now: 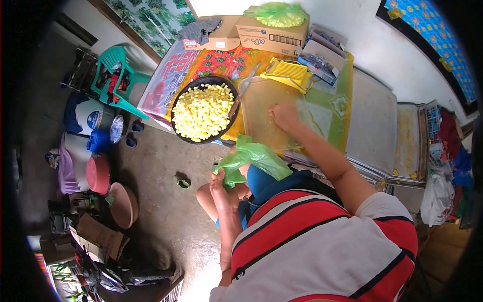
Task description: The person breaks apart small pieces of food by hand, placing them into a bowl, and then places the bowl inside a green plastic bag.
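Observation:
My left hand (220, 190) is closed around a thin green plastic bag (251, 158), which hangs crumpled over my lap at the table's near edge. My right hand (285, 117) rests with curled fingers on a translucent cutting board (261, 133); whatever may be under the fingers is hidden. Left of the board stands a round black pan (177, 120) heaped with pale yellow cut pieces (204, 111). A knife (235, 104) with a brown handle lies between pan and board, its blade towards the back. Behind the board sits a yellow slatted tray (287, 74).
Cardboard boxes (271, 36) line the back of the table, one topped by a filled green bag (279, 15). Stacked framed trays (372, 121) stand at the right. A green chair (121, 75), a blue pail (98, 141) and basins (124, 205) are on the left.

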